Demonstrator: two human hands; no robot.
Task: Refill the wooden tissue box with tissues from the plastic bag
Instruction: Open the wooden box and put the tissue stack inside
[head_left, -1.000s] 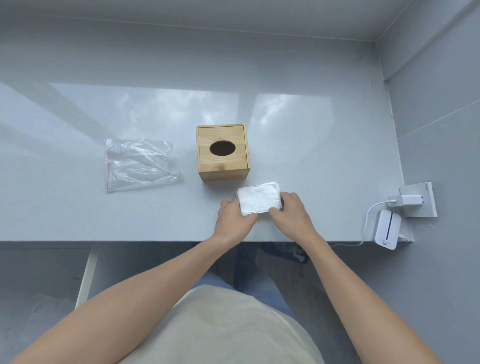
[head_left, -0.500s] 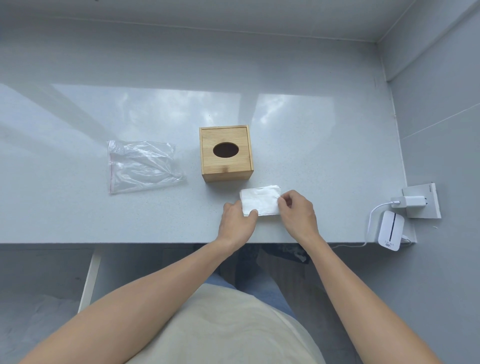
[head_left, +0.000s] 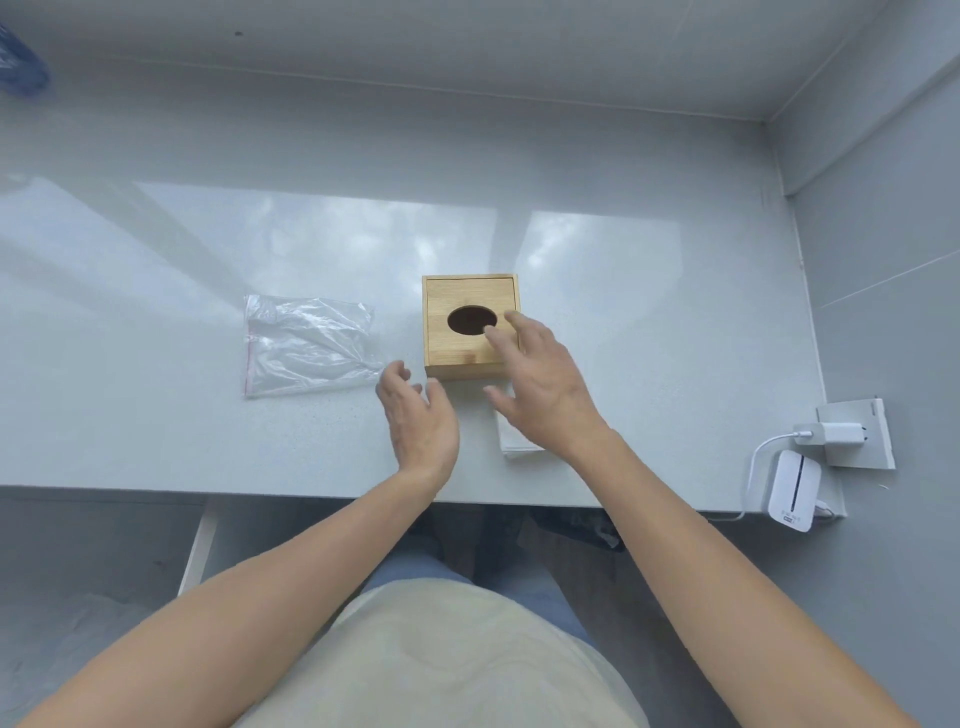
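Observation:
The wooden tissue box stands mid-table, its lid on and its dark oval hole facing up. My right hand hovers open over the box's right front corner, fingers spread above the lid. My left hand is open just left of the box's front, holding nothing. The white tissue stack lies flat on the table under my right wrist, mostly hidden. The clear plastic bag lies flat and looks empty, left of the box.
A white charger sits plugged into a wall socket plate at the right edge, with a white device and its cable below it. The table's front edge runs close to my body. Grey walls close the back and right.
Both hands have let go of the tissue stack and moved forward toward the box. The stack stays on the table near the front edge.

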